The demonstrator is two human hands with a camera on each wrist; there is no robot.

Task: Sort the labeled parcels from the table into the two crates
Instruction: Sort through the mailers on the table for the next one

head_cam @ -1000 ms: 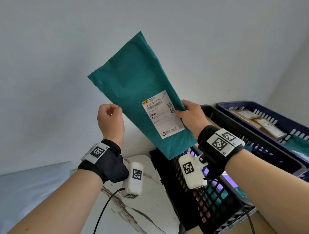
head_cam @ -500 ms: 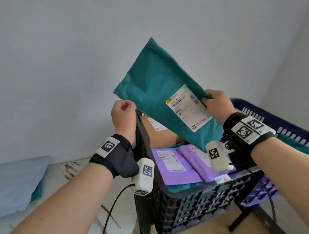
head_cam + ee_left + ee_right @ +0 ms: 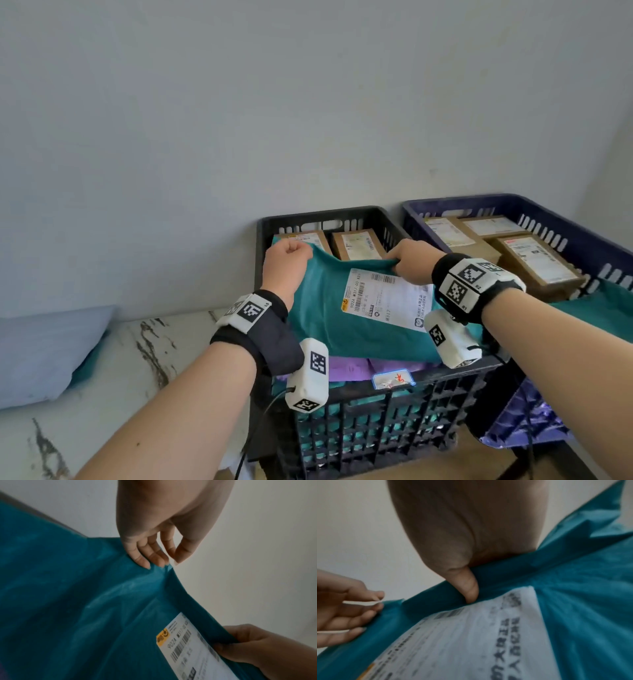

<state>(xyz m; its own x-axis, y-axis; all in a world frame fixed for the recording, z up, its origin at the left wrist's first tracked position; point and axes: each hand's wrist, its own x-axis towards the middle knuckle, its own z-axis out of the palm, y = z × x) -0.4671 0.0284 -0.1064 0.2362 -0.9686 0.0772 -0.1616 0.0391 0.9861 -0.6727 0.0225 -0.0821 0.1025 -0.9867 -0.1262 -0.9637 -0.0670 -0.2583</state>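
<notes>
Both hands, left hand [image 3: 287, 262] and right hand [image 3: 412, 261], pinch the teal parcel [image 3: 329, 318], now lowered from mid-air onto the black crate [image 3: 376, 404]'s pile — release looks imminent.

We lowered teal mailer [image 3: 329, 318] from upright in air to flat inside black crate [image 3: 394, 397], atop purple mailers [image 3: 346, 368]; left hand [image 3: 286, 262] now at its corner.
</notes>
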